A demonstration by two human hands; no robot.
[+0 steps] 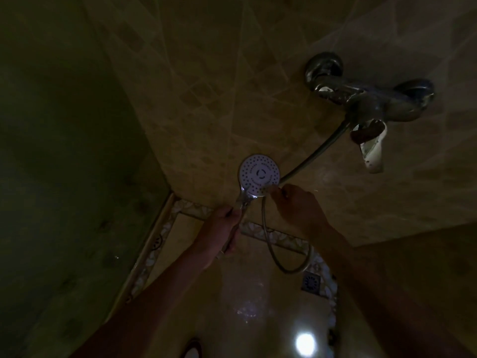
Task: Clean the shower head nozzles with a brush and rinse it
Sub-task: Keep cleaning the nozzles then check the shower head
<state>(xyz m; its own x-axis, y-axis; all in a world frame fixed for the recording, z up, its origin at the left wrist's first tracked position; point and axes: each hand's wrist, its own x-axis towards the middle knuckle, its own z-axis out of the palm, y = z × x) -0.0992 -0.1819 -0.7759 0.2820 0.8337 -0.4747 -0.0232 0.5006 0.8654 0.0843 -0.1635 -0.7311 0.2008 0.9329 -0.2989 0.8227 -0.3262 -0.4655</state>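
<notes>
The round white shower head (pixel 259 174) faces me in the dim light, its face dotted with nozzles. My left hand (pixel 223 228) grips its chrome handle from below. My right hand (pixel 294 205) is at the lower right rim of the head, fingers curled round something small that touches the face; it is too dark to tell whether it is a brush. The metal hose (pixel 284 264) loops down from the handle and rises to the wall tap.
A chrome mixer tap (pixel 369 99) is mounted on the tiled wall at the upper right, with a pale lever (pixel 374 153) hanging below it. A square floor drain (pixel 311 281) lies in the wet floor. A dark green wall fills the left side.
</notes>
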